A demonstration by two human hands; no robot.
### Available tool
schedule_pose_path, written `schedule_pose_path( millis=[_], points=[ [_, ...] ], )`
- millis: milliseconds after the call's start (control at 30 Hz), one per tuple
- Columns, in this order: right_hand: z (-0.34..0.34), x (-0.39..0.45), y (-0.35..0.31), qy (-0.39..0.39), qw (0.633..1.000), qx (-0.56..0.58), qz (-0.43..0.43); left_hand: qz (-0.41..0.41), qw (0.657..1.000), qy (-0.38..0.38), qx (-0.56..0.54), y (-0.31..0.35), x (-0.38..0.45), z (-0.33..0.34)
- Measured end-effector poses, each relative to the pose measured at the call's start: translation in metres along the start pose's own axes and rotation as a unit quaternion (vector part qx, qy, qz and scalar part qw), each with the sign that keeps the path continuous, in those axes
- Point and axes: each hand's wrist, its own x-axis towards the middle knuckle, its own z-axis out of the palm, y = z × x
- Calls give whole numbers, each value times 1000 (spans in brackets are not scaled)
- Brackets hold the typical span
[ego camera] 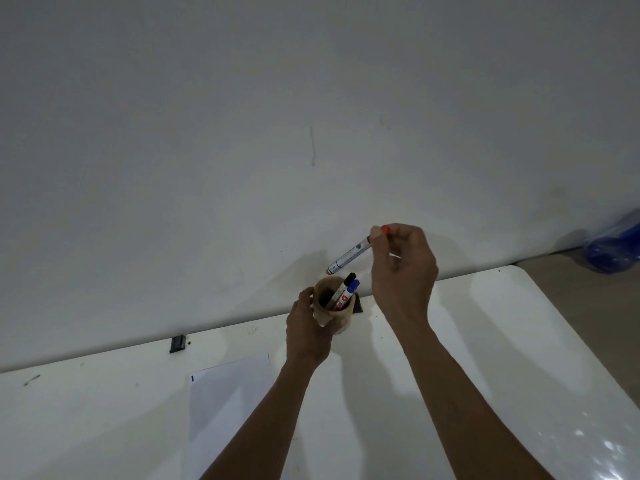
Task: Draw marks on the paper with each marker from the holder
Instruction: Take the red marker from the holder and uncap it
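Note:
A tan cylindrical holder [327, 315] stands at the far edge of the white table, and my left hand [306, 329] is wrapped around its left side. Inside it lean a black-capped marker [342, 288] and a blue-capped marker [352, 288]. My right hand [403, 268] pinches the red-capped end of a white marker [349, 255], which hangs tilted just above the holder's mouth. A white sheet of paper [225, 403] lies flat on the table, below and left of the holder, partly covered by my left forearm.
The white table [485, 341] butts against a pale wall. Two small black clips [177, 343] sit on its far edge, one behind the holder. A blue plastic bag [613, 244] lies on the floor at the far right.

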Motion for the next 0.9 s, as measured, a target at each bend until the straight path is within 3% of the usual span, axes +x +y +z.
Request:
schedule_pose_path(
  millis=[167,267,433,567,733,900],
  points=[
    [-9,-13,-21,-43,997,51,29,-17,999,-32,25,-1,-4,-19],
    [-2,-35,-15,-115,991,6,64,6,1000,14,21,-3,-16,-48],
    [24,-97,0,-292,948,-66,105,-24,985,28,-167,5,-50,-121],
    [47,-140,-5,-332,931,-53,139,-1,984,-21,-179,0,-76,-173],
    [71,-173,-19,-374,916,-54,132,-6,986,-9,-167,-29,-90,-217],
    [77,-182,-17,-399,901,-150,77,-64,947,42,-311,-54,-95,-248]
  ],
)
